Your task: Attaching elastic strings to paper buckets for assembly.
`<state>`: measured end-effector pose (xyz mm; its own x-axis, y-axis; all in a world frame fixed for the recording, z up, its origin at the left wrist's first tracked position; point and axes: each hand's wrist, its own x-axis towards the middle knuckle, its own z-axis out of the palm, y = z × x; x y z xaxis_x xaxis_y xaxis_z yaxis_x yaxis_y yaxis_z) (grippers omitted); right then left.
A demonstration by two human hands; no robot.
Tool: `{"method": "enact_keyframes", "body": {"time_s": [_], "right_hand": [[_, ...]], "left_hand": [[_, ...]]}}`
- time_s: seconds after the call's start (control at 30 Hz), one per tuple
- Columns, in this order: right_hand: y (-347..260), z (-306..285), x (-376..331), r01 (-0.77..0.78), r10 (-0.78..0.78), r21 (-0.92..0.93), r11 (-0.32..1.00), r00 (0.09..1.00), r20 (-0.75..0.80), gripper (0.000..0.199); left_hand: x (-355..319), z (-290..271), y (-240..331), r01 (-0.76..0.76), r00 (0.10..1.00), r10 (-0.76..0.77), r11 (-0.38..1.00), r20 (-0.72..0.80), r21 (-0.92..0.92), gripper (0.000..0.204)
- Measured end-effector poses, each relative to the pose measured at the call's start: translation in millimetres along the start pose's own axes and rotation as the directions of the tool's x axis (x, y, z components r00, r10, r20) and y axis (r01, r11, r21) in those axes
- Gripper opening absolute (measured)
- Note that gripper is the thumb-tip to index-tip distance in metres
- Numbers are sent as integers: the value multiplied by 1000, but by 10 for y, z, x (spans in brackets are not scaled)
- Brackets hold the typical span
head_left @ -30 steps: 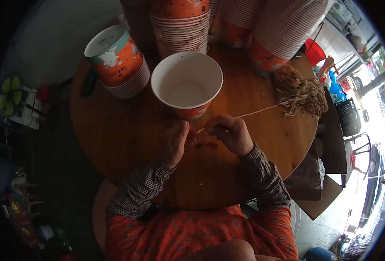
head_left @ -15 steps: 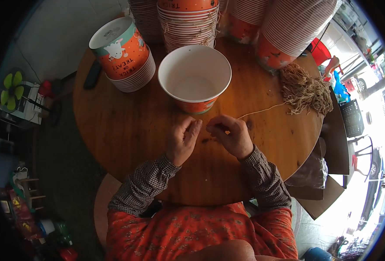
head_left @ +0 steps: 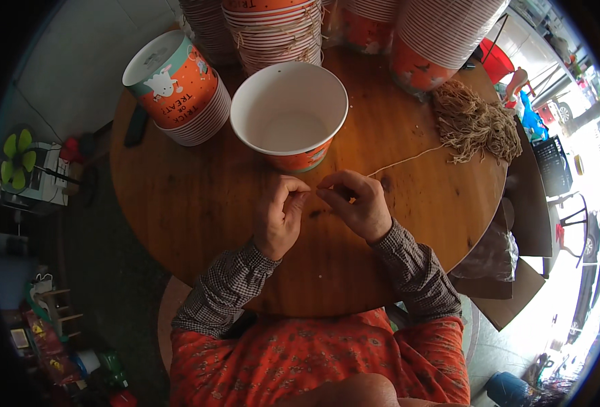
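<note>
My left hand point(head_left: 279, 220) and my right hand point(head_left: 361, 207) face each other above the wooden table, fingertips pinched and nearly touching. A thin tan string point(head_left: 408, 160) runs from a tangled bundle of strings point(head_left: 476, 122) to my right hand, which pinches it. What my left fingers pinch is too small to make out. Just beyond my hands stands a large paper bucket point(head_left: 289, 112), mouth up, white inside with an orange and green printed outside. Nothing shows inside it, and neither hand touches it.
Upside-down nested buckets point(head_left: 184, 102) lean at the left beside a dark flat object point(head_left: 136, 127). At the back stand a tall bucket stack point(head_left: 276, 41) with strings at its rims and plastic-wrapped stacks point(head_left: 442, 41). An open cardboard box point(head_left: 527, 203) adjoins the table's right edge point(head_left: 479, 230).
The view has shifted slightly, so the buckets sit a little further left. My fingertips have come closer together, the right hand moving slightly left.
</note>
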<state>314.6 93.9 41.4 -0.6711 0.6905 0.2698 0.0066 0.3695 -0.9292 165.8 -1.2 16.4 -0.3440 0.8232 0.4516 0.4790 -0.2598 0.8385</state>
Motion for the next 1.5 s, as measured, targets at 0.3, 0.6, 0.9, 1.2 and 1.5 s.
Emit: {"method": "enact_keyframes", "body": {"time_s": [0.3, 0.6, 0.9, 1.2, 1.5], "right_hand": [[-45, 31, -31, -144, 144, 28, 989, 989, 19, 9], [-70, 3, -16, -205, 194, 99, 974, 975, 112, 10], [-52, 37, -38, -179, 176, 139, 974, 984, 29, 12], [-37, 141, -43, 540, -511, -403, 739, 839, 187, 10], [-56, 273, -72, 590, -592, -396, 704, 795, 133, 13]], "left_hand": [[59, -24, 44, -137, 991, 137, 987, -3, 84, 12], [90, -44, 12, -174, 983, 181, 974, -38, 147, 12], [113, -97, 18, -306, 939, 340, 895, -51, 325, 13], [483, -416, 199, -326, 890, 450, 522, 71, 788, 25], [353, -274, 438, -397, 903, 412, 691, 123, 604, 12]]}}
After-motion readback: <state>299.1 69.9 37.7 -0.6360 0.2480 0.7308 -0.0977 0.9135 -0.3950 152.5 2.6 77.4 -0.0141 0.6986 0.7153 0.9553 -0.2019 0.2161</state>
